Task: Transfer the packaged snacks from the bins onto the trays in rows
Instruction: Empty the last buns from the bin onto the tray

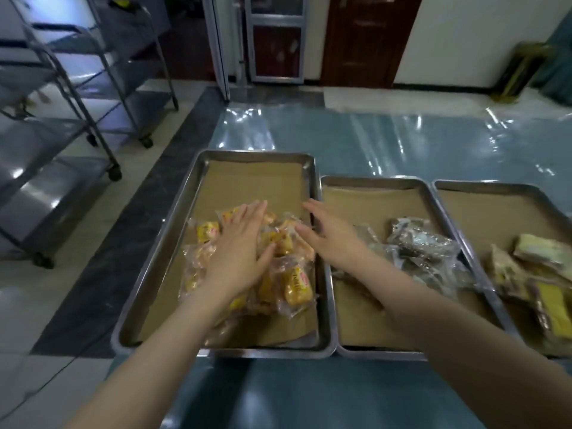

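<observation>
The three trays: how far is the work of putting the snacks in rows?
Done: snacks lie on all three trays, but in heaps. In hand: the left hand and right hand, both open, are on the yellow packets in the left tray. Left: no rows yet.

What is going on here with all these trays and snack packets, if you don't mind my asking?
A person is sorting packaged snacks on three paper-lined metal trays set side by side. Both hands are open over the left tray: the left hand lies flat on a loose heap of yellow snack packets, and the right hand reaches in beside it. The middle tray holds a pile of darker packets, and the right tray has mixed packets. Nothing is in rows yet.
</observation>
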Tool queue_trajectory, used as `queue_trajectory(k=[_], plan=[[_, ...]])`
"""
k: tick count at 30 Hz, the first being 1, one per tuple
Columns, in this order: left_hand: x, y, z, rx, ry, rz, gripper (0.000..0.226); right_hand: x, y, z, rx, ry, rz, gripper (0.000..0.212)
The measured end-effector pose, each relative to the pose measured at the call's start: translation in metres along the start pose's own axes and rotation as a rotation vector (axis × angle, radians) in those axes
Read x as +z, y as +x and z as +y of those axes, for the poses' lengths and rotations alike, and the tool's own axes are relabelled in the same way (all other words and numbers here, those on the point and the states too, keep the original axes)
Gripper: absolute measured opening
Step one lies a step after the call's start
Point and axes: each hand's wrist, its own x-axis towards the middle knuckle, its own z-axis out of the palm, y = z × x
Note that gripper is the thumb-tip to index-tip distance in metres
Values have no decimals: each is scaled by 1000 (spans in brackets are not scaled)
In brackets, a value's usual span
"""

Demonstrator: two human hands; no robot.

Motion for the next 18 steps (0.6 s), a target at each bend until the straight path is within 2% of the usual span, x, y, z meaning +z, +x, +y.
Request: queue_trajectory(k=[4, 11, 14, 18], plan=[[-7, 48, 70, 201, 154, 25, 78, -86, -4, 12, -91, -80, 116, 45], [-25, 116, 224, 308, 223, 163, 78, -247, -31, 44, -190, -158, 216, 42], [-44, 144, 283, 357, 267, 238, 78, -317, -39, 42, -293, -259, 293, 41], [-73, 176, 346, 372, 303, 323, 78, -393, -47, 36, -335, -295, 395, 41]])
